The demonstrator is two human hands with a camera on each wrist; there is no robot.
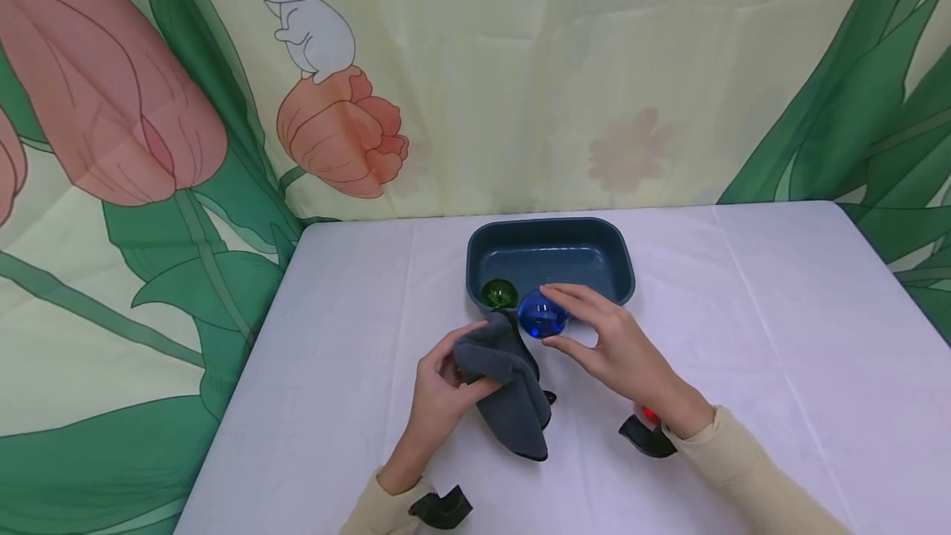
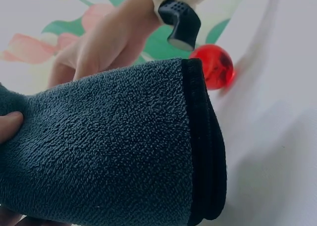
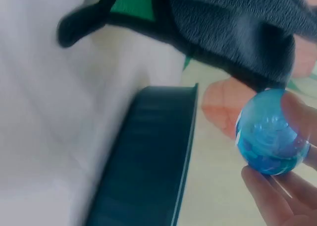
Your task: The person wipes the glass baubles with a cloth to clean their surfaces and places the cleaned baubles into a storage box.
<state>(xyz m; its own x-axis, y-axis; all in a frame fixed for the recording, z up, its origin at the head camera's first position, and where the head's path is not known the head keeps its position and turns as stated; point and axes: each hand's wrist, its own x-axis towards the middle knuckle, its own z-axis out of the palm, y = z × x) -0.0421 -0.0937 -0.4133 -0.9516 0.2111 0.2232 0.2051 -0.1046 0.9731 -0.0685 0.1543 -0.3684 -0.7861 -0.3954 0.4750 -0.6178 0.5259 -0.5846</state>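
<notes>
A folded dark grey cloth [image 1: 513,407] with black edging hangs from my left hand [image 1: 434,407], gripped between thumb and fingers. My right hand [image 1: 627,357] pinches a clear blue ball [image 1: 541,316] by thumb and fingertips, just over the near rim of a dark blue tray [image 1: 553,267]. The cloth's upper end lies close beside that ball; in the right wrist view the cloth [image 3: 233,35] appears to meet the top of the ball [image 3: 270,134]. Inside the tray's near left corner sits a green ball [image 1: 499,294].
A red ball [image 2: 214,66] rests on the white-covered table [image 1: 357,337], mostly hidden by the right wrist in the head view. Black curved pieces [image 1: 442,508] show at both wrists. Behind the table hangs a curtain [image 1: 520,89] printed with flowers.
</notes>
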